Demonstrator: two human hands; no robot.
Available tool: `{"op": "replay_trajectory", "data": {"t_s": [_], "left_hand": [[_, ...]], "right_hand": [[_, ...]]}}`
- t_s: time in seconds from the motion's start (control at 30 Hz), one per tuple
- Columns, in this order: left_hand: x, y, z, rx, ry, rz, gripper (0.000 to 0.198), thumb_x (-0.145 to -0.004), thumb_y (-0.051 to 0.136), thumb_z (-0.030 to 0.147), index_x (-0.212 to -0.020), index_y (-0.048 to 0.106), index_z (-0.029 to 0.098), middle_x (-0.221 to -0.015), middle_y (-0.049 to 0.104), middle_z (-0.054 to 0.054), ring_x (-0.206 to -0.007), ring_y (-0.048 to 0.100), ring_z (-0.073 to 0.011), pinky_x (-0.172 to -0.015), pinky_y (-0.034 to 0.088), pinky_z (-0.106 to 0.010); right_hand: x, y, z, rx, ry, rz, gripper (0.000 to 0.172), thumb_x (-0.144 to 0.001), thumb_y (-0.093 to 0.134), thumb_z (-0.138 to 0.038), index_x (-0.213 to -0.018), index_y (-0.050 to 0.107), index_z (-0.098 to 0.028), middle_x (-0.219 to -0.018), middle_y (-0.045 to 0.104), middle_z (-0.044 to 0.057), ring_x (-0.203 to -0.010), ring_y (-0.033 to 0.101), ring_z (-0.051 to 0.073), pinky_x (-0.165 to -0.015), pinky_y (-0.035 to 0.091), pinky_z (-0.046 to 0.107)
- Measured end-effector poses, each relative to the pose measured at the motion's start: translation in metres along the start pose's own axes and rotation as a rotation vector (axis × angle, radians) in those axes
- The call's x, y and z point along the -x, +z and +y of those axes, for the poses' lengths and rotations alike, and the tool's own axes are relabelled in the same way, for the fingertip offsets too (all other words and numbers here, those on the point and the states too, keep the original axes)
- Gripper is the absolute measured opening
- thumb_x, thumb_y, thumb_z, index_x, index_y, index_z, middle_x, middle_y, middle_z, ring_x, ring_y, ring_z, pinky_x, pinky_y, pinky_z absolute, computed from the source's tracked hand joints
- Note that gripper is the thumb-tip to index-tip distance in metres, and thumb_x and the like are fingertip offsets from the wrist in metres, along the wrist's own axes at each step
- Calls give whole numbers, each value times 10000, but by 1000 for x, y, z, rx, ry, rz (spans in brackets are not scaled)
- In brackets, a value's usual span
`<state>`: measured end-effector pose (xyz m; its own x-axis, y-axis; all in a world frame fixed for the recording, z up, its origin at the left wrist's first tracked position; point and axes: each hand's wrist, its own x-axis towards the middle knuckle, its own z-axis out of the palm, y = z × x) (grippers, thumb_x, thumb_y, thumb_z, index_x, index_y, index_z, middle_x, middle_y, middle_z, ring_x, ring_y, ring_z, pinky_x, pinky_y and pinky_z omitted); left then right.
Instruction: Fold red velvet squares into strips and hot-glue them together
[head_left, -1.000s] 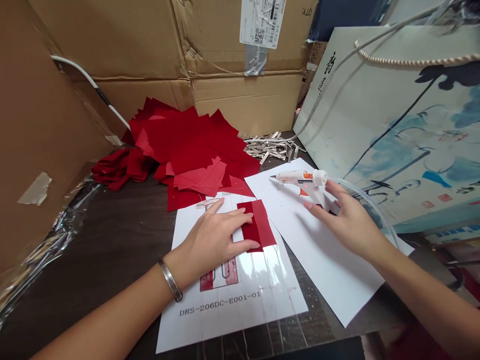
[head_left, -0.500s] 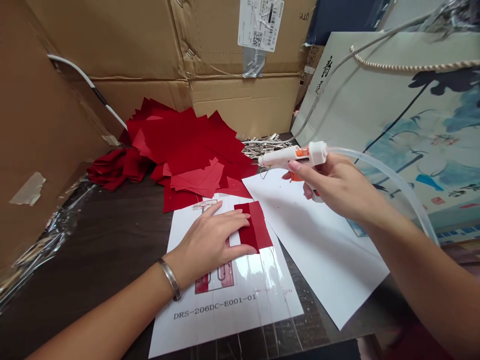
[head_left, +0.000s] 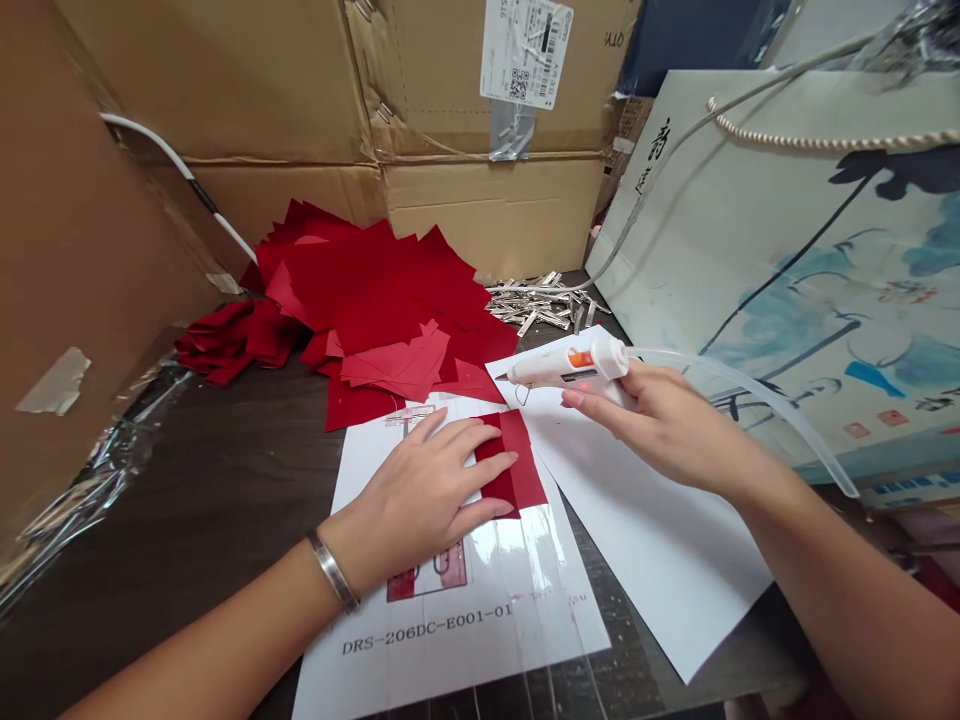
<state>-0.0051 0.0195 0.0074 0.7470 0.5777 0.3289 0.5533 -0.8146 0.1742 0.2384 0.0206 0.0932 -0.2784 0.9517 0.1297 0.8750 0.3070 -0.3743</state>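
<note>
While left hand (head_left: 416, 495) flat, right hand (head_left: 667, 425) around glue gun (head_left: 562, 365)

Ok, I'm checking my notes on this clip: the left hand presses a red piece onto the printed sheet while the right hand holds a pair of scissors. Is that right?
No: the head view shows the right hand holding a white hot glue gun, not scissors. The left hand does press the red piece onto the printed sheet.

White hot glue gun (head_left: 562, 365) in right hand (head_left: 660, 420)
</note>
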Motion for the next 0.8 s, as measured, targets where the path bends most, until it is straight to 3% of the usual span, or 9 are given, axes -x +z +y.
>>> {"op": "replay_trajectory", "data": {"t_s": [0.13, 0.33, 0.5, 0.63, 0.8], "left_hand": [[0, -2, 1, -12, 1, -19, 334, -939, 538, 404, -1211, 641, 239, -1272, 589, -100, -1203, 521, -286, -1066, 370, -531], [3, -4, -3, -14, -8, -42, 327, -943, 532, 388, -1228, 636, 266, -1292, 581, -89, -1193, 533, -285, -1066, 360, -538], [7, -8, -6, -42, -22, -64, 330, -946, 519, 399, -1232, 637, 282, -1316, 568, -93, -1186, 541, -298, -1059, 364, -552], [7, -9, -5, -31, -39, -66, 343, -944, 525, 401, -1247, 627, 276, -1367, 540, -99, -1226, 520, -294, -1069, 366, -541], [5, -8, -4, 7, -67, -64, 509, -929, 544, 433, -1363, 505, 172, -1377, 558, -104, -1251, 515, -283, -1102, 340, -520]], "right_hand": [[0, 1, 2, 5, -19, -6, 409, -934, 434, -543, -1024, 703, -248, -990, 702, 48, -943, 636, 245, -832, 484, 364], [-1, 8, 12, 69, -3, 90, 453, -892, 472, -606, -789, 658, -206, -616, 583, 30, -597, 565, 196, -599, 459, 314], [1, 6, 11, 80, -26, 87, 427, -896, 481, -592, -795, 650, -213, -595, 547, 22, -576, 531, 187, -577, 426, 304], [3, 1, 5, 96, -61, -14, 447, -931, 420, -580, -755, 613, -217, -596, 532, 16, -562, 505, 175, -569, 385, 297], [3, 4, 8, 143, -48, -16, 464, -917, 421, -605, -756, 613, -213, -602, 550, 29, -595, 533, 197, -580, 372, 305]]}}
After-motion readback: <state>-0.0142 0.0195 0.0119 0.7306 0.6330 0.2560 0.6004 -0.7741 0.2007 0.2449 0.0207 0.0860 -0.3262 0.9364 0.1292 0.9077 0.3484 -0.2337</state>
